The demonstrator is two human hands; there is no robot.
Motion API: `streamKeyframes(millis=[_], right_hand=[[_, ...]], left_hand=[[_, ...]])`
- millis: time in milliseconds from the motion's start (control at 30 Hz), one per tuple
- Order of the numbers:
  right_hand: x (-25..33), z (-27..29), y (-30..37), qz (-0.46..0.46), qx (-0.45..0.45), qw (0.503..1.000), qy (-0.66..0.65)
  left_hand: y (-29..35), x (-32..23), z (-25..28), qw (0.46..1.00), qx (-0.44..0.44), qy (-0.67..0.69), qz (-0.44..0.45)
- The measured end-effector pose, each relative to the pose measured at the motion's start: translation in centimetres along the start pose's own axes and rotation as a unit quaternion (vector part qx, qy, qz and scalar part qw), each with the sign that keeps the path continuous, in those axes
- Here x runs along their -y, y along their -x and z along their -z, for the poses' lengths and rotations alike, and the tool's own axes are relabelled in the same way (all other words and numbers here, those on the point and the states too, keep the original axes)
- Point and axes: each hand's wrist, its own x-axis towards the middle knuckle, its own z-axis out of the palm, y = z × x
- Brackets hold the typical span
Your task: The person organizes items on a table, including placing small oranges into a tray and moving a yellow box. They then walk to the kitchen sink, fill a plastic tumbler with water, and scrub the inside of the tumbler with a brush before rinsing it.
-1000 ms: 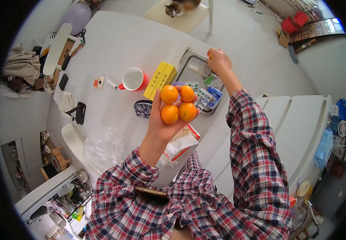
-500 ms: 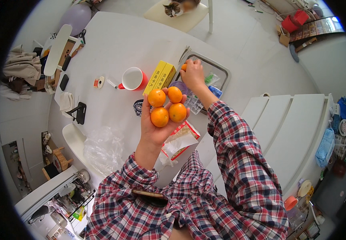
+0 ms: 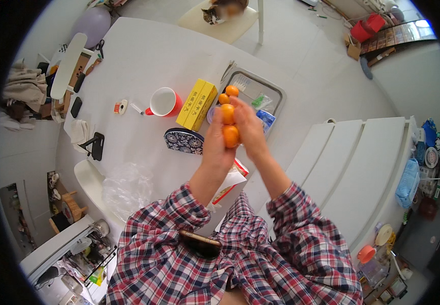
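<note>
Between my two hands, two small oranges point(image 3: 230, 136) show one beyond the other; any others in the palms are hidden. My left hand point(image 3: 215, 145) cups them from the left, and my right hand point(image 3: 249, 127), slightly blurred, closes on them from the right. Just past the fingertips, two more small oranges point(image 3: 231, 90) rest at the left part of the grey-rimmed tray point(image 3: 281, 96). That tray also holds a small clear bag with something green point(image 3: 261, 101) and a blue packet point(image 3: 265, 119). A navy floral pouch point(image 3: 183, 141) lies left of my left hand.
Yellow boxes point(image 3: 197, 104) and a red mug point(image 3: 165, 101) stand left of the tray. A crumpled clear plastic bag point(image 3: 126, 190) lies near a white chair point(image 3: 89, 180). A phone point(image 3: 199, 244) sits on my lap. Across the table, a cat point(image 3: 211, 16) is on a chair.
My right hand has come back from the tray, leaving small oranges there, and joined my left. The left palm, open under several oranges before, has turned inward around them.
</note>
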Motion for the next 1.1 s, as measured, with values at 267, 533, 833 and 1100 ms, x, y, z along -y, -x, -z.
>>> streamKeyframes(millis=[267, 533, 833, 1100], right_hand=[[-1.6, 0.1, 1.6, -0.106, -0.083, 0.974, -0.181], [-0.9, 1.4, 0.2, -0.235, -0.034, 0.895, -0.377], [-3.6, 4.3, -6.7, -0.247, -0.119, 0.885, -0.375], [-11.3, 3.0, -9.5, -0.058, -0.19, 0.958, 0.206]], left_hand=[[-1.2, 3.4, -1.4, 0.985, -0.029, -0.155, -0.07], [-3.8, 5.5, 0.3, 0.805, -0.019, -0.501, -0.316], [-1.4, 0.5, -0.2, 0.674, 0.012, -0.607, -0.421], [-0.6, -3.4, 3.3, 0.532, -0.066, -0.694, -0.481]])
